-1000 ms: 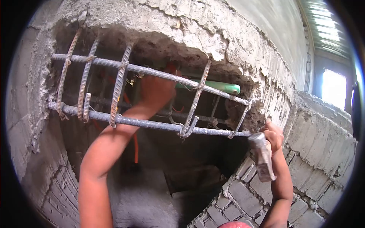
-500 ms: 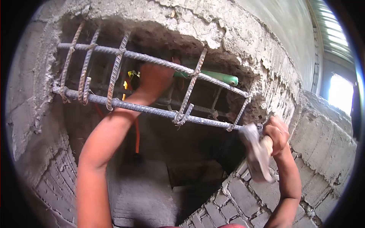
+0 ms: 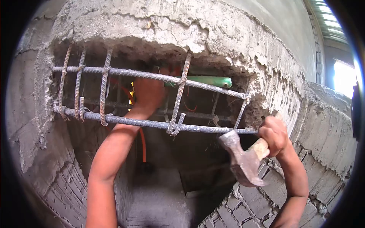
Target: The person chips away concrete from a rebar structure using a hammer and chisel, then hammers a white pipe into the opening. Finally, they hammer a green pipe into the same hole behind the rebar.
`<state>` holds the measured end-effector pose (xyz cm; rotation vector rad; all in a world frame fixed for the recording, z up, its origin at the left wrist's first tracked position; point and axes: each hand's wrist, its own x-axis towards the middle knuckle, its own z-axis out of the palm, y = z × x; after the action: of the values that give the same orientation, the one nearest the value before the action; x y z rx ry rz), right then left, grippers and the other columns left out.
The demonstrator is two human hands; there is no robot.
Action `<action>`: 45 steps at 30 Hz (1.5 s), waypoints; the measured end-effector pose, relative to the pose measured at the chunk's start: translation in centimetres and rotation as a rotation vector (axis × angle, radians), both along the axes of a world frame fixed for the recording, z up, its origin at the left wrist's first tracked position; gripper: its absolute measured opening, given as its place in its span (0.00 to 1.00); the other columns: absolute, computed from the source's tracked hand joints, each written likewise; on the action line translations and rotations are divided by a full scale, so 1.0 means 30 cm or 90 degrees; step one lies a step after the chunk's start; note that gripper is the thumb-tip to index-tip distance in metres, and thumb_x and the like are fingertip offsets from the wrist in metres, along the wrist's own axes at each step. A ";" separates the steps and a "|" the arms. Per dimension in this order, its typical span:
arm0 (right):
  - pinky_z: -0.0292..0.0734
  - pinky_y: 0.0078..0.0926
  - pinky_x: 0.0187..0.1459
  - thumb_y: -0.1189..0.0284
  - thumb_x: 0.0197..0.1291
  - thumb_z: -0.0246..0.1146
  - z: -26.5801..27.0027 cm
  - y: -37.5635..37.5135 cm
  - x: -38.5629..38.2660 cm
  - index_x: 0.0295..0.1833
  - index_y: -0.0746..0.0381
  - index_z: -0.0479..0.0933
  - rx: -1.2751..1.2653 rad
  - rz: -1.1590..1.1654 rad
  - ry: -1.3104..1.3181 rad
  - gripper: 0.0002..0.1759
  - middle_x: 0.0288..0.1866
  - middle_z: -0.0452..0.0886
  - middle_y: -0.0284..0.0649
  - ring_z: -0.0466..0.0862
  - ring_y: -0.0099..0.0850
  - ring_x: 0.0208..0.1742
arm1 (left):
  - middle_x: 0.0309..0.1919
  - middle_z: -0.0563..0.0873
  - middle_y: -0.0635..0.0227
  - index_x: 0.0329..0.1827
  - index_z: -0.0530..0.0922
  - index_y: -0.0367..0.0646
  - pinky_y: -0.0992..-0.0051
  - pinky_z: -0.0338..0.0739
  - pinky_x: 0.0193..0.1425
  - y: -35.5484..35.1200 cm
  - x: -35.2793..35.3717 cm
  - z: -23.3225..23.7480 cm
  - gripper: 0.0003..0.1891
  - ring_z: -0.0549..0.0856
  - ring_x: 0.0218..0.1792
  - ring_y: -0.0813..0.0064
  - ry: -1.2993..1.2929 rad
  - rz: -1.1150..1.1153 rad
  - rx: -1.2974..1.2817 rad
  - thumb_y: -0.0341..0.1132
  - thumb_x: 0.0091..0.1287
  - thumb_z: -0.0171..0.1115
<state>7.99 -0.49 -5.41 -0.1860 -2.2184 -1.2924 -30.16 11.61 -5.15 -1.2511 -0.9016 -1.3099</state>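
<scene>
Behind the upper rebar [image 3: 137, 73], my left hand [image 3: 149, 95] reaches into the broken-out concrete opening, its fingers curled. A green tube-shaped thing [image 3: 209, 81] runs rightward from close beside that hand. The rebar covers part of the fingers, and I cannot tell what they hold. At the right end of the lower rebar [image 3: 152, 123], my right hand [image 3: 273, 135] is closed around the wooden handle of a hammer [image 3: 243, 159]. The steel head hangs to the left of that hand, tilted, just under the lower bar.
Several rusty stirrups [image 3: 104, 87] cross the bars. An orange cord [image 3: 143, 144] hangs below the left forearm. Rough concrete [image 3: 171, 28] overhangs the opening, and a block wall [image 3: 258, 199] stands at lower right. A bright window [image 3: 344, 78] shows at far right.
The hammer head has swung left and more of its handle shows. My left hand stays behind the bars beside the green tube-shaped thing. The whole view has shifted slightly.
</scene>
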 end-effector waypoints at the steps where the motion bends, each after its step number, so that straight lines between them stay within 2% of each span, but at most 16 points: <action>1: 0.62 0.36 0.22 0.43 0.64 0.59 0.016 0.007 0.011 0.31 0.63 0.73 0.000 -0.012 0.020 0.30 0.21 0.64 0.38 0.68 0.37 0.19 | 0.22 0.84 0.63 0.40 0.82 0.52 0.55 0.77 0.25 0.009 -0.002 -0.006 0.08 0.85 0.24 0.55 0.001 0.004 -0.006 0.40 0.60 0.69; 5: 0.72 0.43 0.27 0.40 0.71 0.49 0.111 0.057 0.020 0.37 0.64 0.71 -0.163 -0.194 0.166 0.34 0.27 0.72 0.48 0.78 0.49 0.26 | 0.22 0.84 0.63 0.40 0.82 0.54 0.54 0.80 0.27 0.004 0.011 -0.011 0.11 0.86 0.25 0.54 -0.037 -0.030 -0.062 0.39 0.55 0.70; 8: 0.72 0.43 0.28 0.37 0.69 0.50 0.088 0.026 0.003 0.38 0.65 0.73 -0.096 -0.117 0.130 0.37 0.26 0.72 0.46 0.77 0.46 0.25 | 0.20 0.84 0.63 0.37 0.83 0.53 0.56 0.80 0.28 0.016 0.007 -0.011 0.12 0.86 0.25 0.55 -0.049 -0.007 -0.065 0.42 0.51 0.73; 10: 0.69 0.39 0.25 0.54 0.58 0.63 0.047 0.020 0.022 0.34 0.65 0.74 0.004 -0.031 0.044 0.21 0.24 0.71 0.42 0.74 0.41 0.22 | 0.20 0.83 0.63 0.36 0.82 0.53 0.57 0.79 0.26 0.008 0.008 -0.014 0.11 0.86 0.24 0.56 -0.035 -0.014 -0.034 0.42 0.53 0.73; 14: 0.71 0.42 0.31 0.59 0.57 0.64 0.069 0.035 0.041 0.32 0.62 0.73 0.006 -0.063 0.033 0.17 0.26 0.73 0.43 0.76 0.44 0.25 | 0.17 0.81 0.65 0.32 0.82 0.52 0.60 0.76 0.22 -0.012 0.014 0.006 0.08 0.84 0.19 0.59 -0.009 -0.002 0.044 0.43 0.59 0.70; 17: 0.74 0.44 0.32 0.38 0.68 0.51 0.152 0.044 -0.002 0.39 0.66 0.73 -0.137 -0.212 0.109 0.37 0.26 0.71 0.47 0.78 0.48 0.28 | 0.16 0.81 0.66 0.32 0.82 0.51 0.60 0.74 0.19 0.007 0.010 0.005 0.08 0.83 0.18 0.60 0.006 -0.015 0.070 0.43 0.65 0.66; 20: 0.73 0.42 0.30 0.34 0.66 0.50 0.114 0.004 -0.012 0.37 0.66 0.72 -0.105 -0.181 0.092 0.39 0.25 0.71 0.47 0.77 0.46 0.26 | 0.17 0.81 0.66 0.33 0.82 0.51 0.59 0.75 0.20 0.002 0.005 -0.002 0.06 0.83 0.19 0.59 0.000 -0.024 0.048 0.41 0.65 0.65; 22: 0.68 0.39 0.25 0.59 0.63 0.62 0.079 -0.042 -0.024 0.31 0.63 0.72 -0.056 -0.078 0.018 0.18 0.24 0.71 0.43 0.74 0.38 0.21 | 0.18 0.82 0.66 0.34 0.82 0.51 0.59 0.75 0.20 0.008 0.005 0.002 0.05 0.84 0.19 0.58 -0.003 -0.033 0.027 0.39 0.65 0.64; 25: 0.68 0.39 0.27 0.61 0.62 0.62 0.084 -0.035 -0.014 0.35 0.63 0.74 -0.088 0.017 -0.023 0.15 0.25 0.74 0.43 0.76 0.38 0.23 | 0.20 0.84 0.64 0.39 0.84 0.51 0.58 0.76 0.21 0.015 -0.002 0.005 0.04 0.85 0.21 0.57 0.004 -0.046 0.039 0.37 0.64 0.64; 28: 0.72 0.46 0.32 0.62 0.61 0.62 0.142 0.027 -0.016 0.39 0.68 0.73 -0.171 -0.238 0.179 0.17 0.28 0.75 0.51 0.78 0.51 0.30 | 0.20 0.84 0.63 0.41 0.85 0.50 0.57 0.76 0.21 0.008 -0.001 -0.003 0.06 0.85 0.20 0.57 0.006 -0.066 0.023 0.38 0.65 0.63; 30: 0.74 0.45 0.32 0.48 0.71 0.54 0.136 -0.012 -0.045 0.42 0.68 0.76 -0.154 -0.172 0.165 0.29 0.29 0.75 0.52 0.79 0.52 0.29 | 0.20 0.84 0.62 0.42 0.86 0.50 0.57 0.77 0.22 0.031 -0.019 0.006 0.08 0.85 0.20 0.56 -0.011 -0.059 0.008 0.38 0.64 0.63; 34: 0.69 0.38 0.23 0.45 0.60 0.63 0.069 -0.055 -0.011 0.33 0.64 0.74 -0.089 -0.036 0.054 0.29 0.23 0.71 0.42 0.76 0.39 0.22 | 0.21 0.85 0.62 0.42 0.85 0.50 0.58 0.78 0.23 0.032 -0.005 -0.013 0.08 0.85 0.21 0.56 -0.019 -0.058 -0.012 0.35 0.61 0.63; 37: 0.64 0.38 0.21 0.42 0.59 0.63 0.027 -0.072 -0.005 0.32 0.63 0.73 -0.096 -0.048 0.049 0.31 0.21 0.68 0.39 0.72 0.37 0.20 | 0.23 0.85 0.63 0.42 0.86 0.51 0.57 0.80 0.27 -0.046 -0.017 -0.007 0.10 0.86 0.24 0.57 -0.008 -0.047 -0.077 0.44 0.63 0.65; 39: 0.65 0.39 0.22 0.38 0.60 0.61 -0.008 -0.044 0.057 0.32 0.64 0.73 -0.100 -0.104 0.074 0.34 0.21 0.67 0.40 0.72 0.39 0.19 | 0.26 0.86 0.62 0.42 0.85 0.53 0.56 0.80 0.35 -0.153 -0.024 -0.004 0.20 0.87 0.31 0.55 0.075 -0.036 -0.334 0.59 0.62 0.65; 40: 0.66 0.40 0.22 0.37 0.60 0.60 -0.024 -0.036 0.082 0.32 0.64 0.73 -0.097 -0.134 0.085 0.36 0.21 0.67 0.40 0.72 0.40 0.19 | 0.30 0.87 0.60 0.42 0.85 0.53 0.55 0.80 0.41 -0.127 -0.039 -0.034 0.29 0.87 0.36 0.54 0.084 -0.057 -0.232 0.69 0.59 0.62; 45: 0.67 0.38 0.23 0.35 0.55 0.62 -0.071 -0.019 0.120 0.31 0.62 0.74 -0.073 -0.202 0.070 0.36 0.22 0.65 0.39 0.72 0.39 0.21 | 0.36 0.88 0.58 0.44 0.85 0.50 0.55 0.80 0.42 -0.074 -0.061 -0.055 0.29 0.87 0.39 0.53 0.101 -0.097 -0.074 0.68 0.61 0.60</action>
<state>11.58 -1.08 -7.53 -0.6599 -2.2319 -1.2791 -32.00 9.38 -6.81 -1.5174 -0.7914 -1.2698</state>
